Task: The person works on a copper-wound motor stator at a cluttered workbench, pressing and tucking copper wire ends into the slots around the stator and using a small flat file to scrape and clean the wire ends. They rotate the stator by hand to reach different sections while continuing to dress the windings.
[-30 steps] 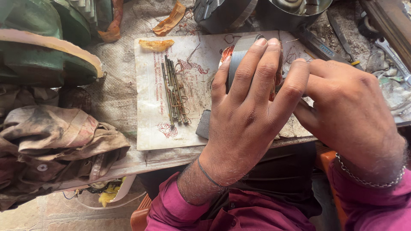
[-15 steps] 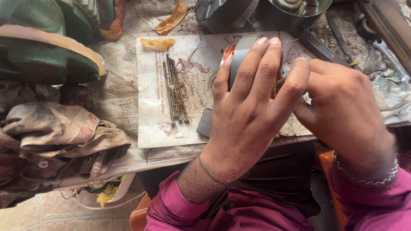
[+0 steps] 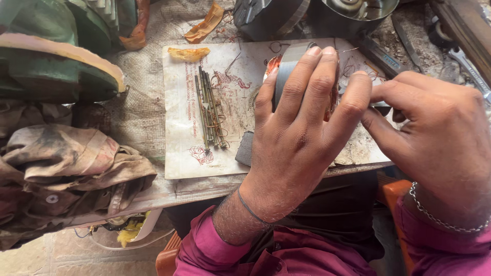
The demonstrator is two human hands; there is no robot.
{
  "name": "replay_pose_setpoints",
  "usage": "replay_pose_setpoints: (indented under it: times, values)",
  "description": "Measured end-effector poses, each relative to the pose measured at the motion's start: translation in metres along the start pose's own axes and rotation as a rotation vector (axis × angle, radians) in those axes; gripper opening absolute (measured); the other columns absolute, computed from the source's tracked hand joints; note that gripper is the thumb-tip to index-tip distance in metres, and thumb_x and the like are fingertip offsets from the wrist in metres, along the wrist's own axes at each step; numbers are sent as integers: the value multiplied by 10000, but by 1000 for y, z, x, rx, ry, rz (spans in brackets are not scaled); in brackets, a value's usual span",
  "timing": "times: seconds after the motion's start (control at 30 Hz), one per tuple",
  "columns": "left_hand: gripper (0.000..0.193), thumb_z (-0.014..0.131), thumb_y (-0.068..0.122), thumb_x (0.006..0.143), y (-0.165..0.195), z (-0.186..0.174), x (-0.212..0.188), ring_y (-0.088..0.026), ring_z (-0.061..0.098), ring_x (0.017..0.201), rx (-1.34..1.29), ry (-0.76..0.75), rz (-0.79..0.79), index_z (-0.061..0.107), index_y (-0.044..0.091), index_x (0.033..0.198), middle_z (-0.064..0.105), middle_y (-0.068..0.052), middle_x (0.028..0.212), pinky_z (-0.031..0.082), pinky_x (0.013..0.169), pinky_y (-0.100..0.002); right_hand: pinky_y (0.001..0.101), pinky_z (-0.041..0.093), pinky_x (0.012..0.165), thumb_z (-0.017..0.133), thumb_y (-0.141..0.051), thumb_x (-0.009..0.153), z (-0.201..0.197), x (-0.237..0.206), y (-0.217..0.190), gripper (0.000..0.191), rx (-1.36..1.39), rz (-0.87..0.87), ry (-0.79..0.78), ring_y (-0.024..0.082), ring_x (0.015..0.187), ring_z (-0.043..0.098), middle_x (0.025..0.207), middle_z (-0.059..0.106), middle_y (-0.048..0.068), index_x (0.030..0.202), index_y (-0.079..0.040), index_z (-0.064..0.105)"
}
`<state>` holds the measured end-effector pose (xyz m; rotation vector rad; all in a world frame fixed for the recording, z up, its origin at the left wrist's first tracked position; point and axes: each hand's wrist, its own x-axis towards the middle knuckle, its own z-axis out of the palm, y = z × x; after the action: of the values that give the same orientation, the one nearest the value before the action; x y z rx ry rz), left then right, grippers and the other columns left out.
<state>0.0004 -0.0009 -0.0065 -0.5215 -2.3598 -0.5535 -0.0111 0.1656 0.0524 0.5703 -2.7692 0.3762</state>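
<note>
A: What takes up the most room?
B: The green machine housing (image 3: 48,61) at the upper left, with a heap of dirty cloth (image 3: 66,174) below it. Both sit on the workbench (image 3: 138,117).

A: And in the middle?
B: A worn printed card (image 3: 189,148) lies flat on the bench, and on it a bundle of thin metal rods (image 3: 208,110).

A: Where are the hands?
B: The left hand (image 3: 302,143) is wrapped around a grey round metal part (image 3: 287,64), fingers curled over its top, holding it above the card's right half. The right hand (image 3: 440,138) is beside it, thumb and forefinger pressed together at the part's right edge; what they pinch I cannot tell.

A: Anything smaller?
B: A small dark block (image 3: 245,149) lies on the card, just beside the left hand.
</note>
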Motion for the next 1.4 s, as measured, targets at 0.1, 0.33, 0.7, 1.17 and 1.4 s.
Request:
replay_pose_setpoints:
  times: [0.1, 0.33, 0.7, 1.17, 1.4]
  values:
    - [357, 605, 153, 1119, 1, -1, 0, -224, 505, 1438, -10, -4, -5, 500, 200, 1457, 532, -93, 1523, 337, 1223, -476, 380, 497, 593, 805, -109, 825, 2, 0, 4, 188, -21, -63, -16, 291, 679, 650, 791, 666, 124, 971, -3, 753]
    - [347, 617, 166, 1125, 2, -1, 4, -230, 516, 1463, -7, -15, 7, 499, 191, 1451, 548, -81, 1509, 342, 1227, -467, 403, 479, 705, 832, -187, 822, 4, 0, 15, 148, -214, -133, -65, 259, 765, 674, 780, 696, 38, 876, -79, 747]
    - [392, 644, 197, 1096, -2, -16, 4, -236, 521, 1470, -84, -112, 21, 495, 171, 1458, 551, -73, 1502, 375, 1221, -454, 390, 497, 736, 794, -168, 809, -3, 4, 24, 175, -27, -200, -77, 245, 821, 702, 891, 741, 78, 945, -62, 763]
    - [478, 708, 158, 1055, -2, -13, 4, -328, 474, 1483, -56, -133, 31, 475, 166, 1472, 513, -66, 1504, 384, 1140, -419, 464, 509, 646, 732, -114, 826, 11, 9, 25, 81, -26, -105, -121, 370, 688, 641, 692, 660, 142, 887, -62, 720]
    - [476, 705, 159, 1056, -1, -12, 3, -329, 479, 1476, -25, -133, 35, 477, 176, 1474, 506, -72, 1512, 396, 1133, -428, 471, 499, 586, 707, -89, 820, 13, 9, 28, 68, 45, -114, -121, 382, 646, 642, 652, 621, 181, 871, -44, 700]
